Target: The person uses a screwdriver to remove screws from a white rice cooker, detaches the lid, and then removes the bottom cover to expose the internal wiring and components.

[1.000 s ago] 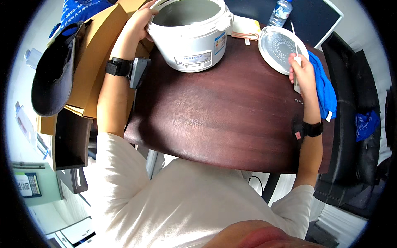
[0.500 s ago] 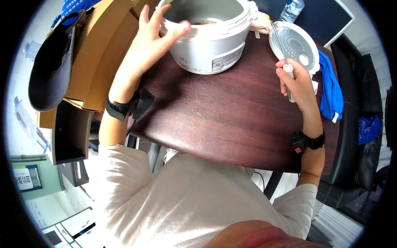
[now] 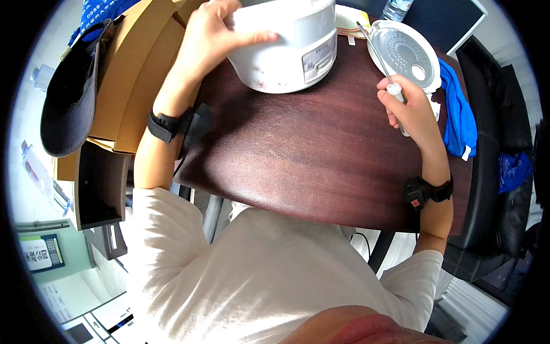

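At the far middle of the table stands a white rice cooker body (image 3: 269, 64), tilted, with a panel on its front. Its inside is out of sight. My left hand (image 3: 207, 39) grips its left side, the thumb stretched across the outer wall and the fingertips partly hidden. Over the table's right part, my right hand (image 3: 416, 110) is closed around the pale handle of a screwdriver (image 3: 394, 90). The thin metal shaft points up and left, in front of the round lid (image 3: 408, 50), which lies with its silver inner side showing.
A brown cardboard box (image 3: 134, 74) and a dark cap (image 3: 74, 97) stand at the left. A blue cloth (image 3: 455, 114) hangs at the table's right edge, beside a black sofa (image 3: 487, 143). A plastic bottle (image 3: 395, 9) and a light cloth (image 3: 350, 22) are at the back.
The rice cooker has tipped and turned, so its open top no longer shows. My left hand has gone from spread fingers at the rim to gripping its side. The right hand still holds the screwdriver.
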The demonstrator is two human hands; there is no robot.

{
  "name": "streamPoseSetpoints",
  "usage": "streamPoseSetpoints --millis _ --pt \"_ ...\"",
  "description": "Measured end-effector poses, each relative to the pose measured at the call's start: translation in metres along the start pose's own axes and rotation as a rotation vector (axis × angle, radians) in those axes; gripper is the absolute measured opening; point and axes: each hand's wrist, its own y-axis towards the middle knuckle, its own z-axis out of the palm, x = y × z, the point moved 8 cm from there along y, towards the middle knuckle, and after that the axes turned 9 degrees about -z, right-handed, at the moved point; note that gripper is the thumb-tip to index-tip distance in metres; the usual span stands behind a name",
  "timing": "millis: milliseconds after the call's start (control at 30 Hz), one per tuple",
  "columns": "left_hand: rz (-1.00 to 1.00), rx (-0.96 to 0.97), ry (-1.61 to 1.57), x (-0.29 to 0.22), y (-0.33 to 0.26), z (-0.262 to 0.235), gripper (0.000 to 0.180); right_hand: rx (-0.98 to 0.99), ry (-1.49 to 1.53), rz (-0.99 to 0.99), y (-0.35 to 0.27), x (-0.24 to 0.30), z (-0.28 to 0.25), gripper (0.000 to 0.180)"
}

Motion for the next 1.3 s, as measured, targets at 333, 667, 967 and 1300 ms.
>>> streamPoseSetpoints --millis 333,667,967,1300 --pt "-0.311 -0.005 -0.449 0.073 0.054 -0.011 0.077 -0.013 -0.159 -0.017 -0.012 0.026 -0.017 0.018" --pt "-0.212 -0.106 -0.214 0.029 0.039 -0.012 0.066 0.06 -0.432 -0.113 -0.037 0.053 -0.007 0.02" --pt "-0.242 -0.094 -0.24 -0.044 0.026 -0.023 0.044 0.038 -0.558 -0.135 -0.04 0.064 0.002 0.02" --pt "-0.067 -0.073 -0.078 -0.078 0.028 -0.012 0.051 -0.006 -0.813 -0.229 -0.054 0.091 0.005 0.02"
